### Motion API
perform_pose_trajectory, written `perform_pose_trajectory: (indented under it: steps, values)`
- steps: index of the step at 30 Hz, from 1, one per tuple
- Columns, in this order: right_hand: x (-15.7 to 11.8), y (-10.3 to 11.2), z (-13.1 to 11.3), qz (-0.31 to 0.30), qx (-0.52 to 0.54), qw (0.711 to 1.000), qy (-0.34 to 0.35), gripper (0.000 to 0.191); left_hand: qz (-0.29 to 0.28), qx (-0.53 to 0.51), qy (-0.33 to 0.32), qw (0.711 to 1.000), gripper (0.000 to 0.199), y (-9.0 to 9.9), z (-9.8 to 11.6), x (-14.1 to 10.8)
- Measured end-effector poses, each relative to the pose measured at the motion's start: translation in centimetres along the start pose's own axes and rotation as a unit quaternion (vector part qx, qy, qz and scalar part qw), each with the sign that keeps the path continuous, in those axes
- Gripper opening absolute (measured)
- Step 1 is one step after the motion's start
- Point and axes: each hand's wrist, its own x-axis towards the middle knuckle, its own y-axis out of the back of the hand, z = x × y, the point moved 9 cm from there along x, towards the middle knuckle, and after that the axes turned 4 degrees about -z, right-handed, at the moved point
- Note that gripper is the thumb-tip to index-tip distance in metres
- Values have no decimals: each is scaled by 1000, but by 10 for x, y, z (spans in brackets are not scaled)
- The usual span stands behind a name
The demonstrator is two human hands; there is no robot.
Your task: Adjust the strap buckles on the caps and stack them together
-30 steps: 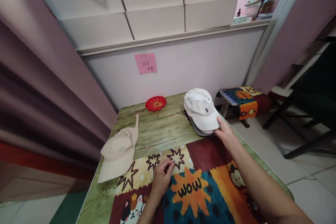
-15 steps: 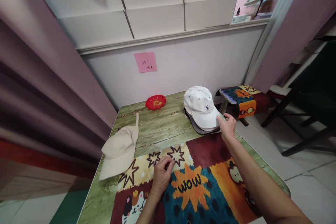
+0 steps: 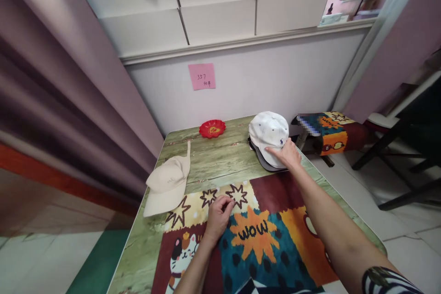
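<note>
A white cap (image 3: 267, 126) with a small dark blue emblem rests on a dark cap (image 3: 263, 161), whose brim shows beneath it. My right hand (image 3: 288, 152) grips the white cap's brim, thumb on top. My left hand (image 3: 220, 215) lies on the patterned mat (image 3: 237, 264) with its fingers curled in, and nothing shows in them. Left of it, a beige cap (image 3: 168, 181) sits partly over the mat's edge, its strap sticking up behind.
A red scalloped dish (image 3: 212, 129) stands at the back of the green wood-look table (image 3: 220, 156). On the wall behind hangs a pink note (image 3: 201, 76). To the right is a stool (image 3: 330, 135) with a patterned cover; a purple curtain (image 3: 113, 101) hangs at left.
My right hand has moved from the brim's right edge onto the front of the brim, covering more of it. The view has shifted slightly. My left hand has stayed on the mat.
</note>
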Motion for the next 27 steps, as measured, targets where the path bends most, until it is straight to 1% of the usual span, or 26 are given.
perform_pose_trajectory:
  steps: [3, 4, 5, 7, 8, 9, 10, 11, 12, 13, 14, 15, 17, 18, 19, 20, 21, 22, 23, 24, 25, 27]
  values:
    - [-2, 3, 1, -7, -23, 1000, -11, 120, 1, -4, -2, 1000, 26, -1, 0, -1]
    - [-5, 6, -1, 4, -30, 1000, -6, 124, 3, -6, -3, 1000, 26, -1, -1, -1]
    - [-11, 11, -6, 29, -37, 999, 6, 126, 5, -10, -3, 1000, 25, -1, -2, -2]
    - [-32, 21, -23, 104, -41, 992, 61, 123, 11, -17, -3, 1000, 24, -2, -4, -3]
    - [-46, 22, -33, 139, -32, 985, 100, 117, 14, -22, -3, 1000, 24, -2, -4, -4]
    - [-61, 18, -43, 159, -11, 977, 141, 109, 17, -26, -3, 1000, 24, -3, -4, -4]
    - [-76, 9, -52, 157, 25, 972, 175, 101, 19, -31, -3, 999, 24, -3, -4, -5]
    - [-90, -6, -58, 133, 77, 968, 196, 93, 22, -37, -2, 999, 24, -3, -4, -5]
    - [-101, -25, -61, 95, 147, 965, 196, 88, 25, -44, 1, 999, 23, -4, -5, -5]
    - [-110, -49, -62, 42, 231, 956, 175, 83, 30, -53, 8, 998, 21, -4, -6, -6]
    - [-118, -77, -60, -17, 319, 938, 134, 77, 33, -61, 18, 997, 20, -5, -9, -7]
    - [-126, -107, -59, -75, 393, 913, 83, 71, 36, -70, 29, 996, 19, -8, -11, -9]
    - [-143, -153, -62, -146, 450, 880, 35, 61, 41, -99, 51, 993, 19, -13, -18, -14]
    - [-149, -170, -64, -166, 459, 872, 26, 58, 51, -116, 59, 990, 20, -14, -21, -16]
    - [-154, -181, -65, -178, 460, 870, 26, 55, 66, -130, 65, 987, 20, -13, -24, -18]
    - [-157, -189, -65, -185, 464, 866, 25, 53, 88, -139, 71, 984, 19, -6, -28, -19]
    - [-160, -195, -64, -192, 465, 864, 26, 51, 115, -140, 78, 980, 17, 5, -32, -19]
    - [-162, -198, -63, -199, 463, 863, 28, 51, 147, -133, 85, 976, 16, 23, -36, -18]
    - [-163, -200, -62, -208, 459, 863, 33, 51, 182, -118, 96, 971, 14, 47, -41, -16]
    - [-164, -202, -61, -218, 453, 863, 38, 51, 218, -104, 105, 965, 17, 76, -45, -13]
    - [-165, -203, -61, -229, 447, 864, 44, 51, 256, -89, 114, 956, 24, 109, -50, -9]
    - [-166, -205, -62, -243, 433, 866, 52, 51, 322, -54, 128, 936, 49, 177, -59, 0]
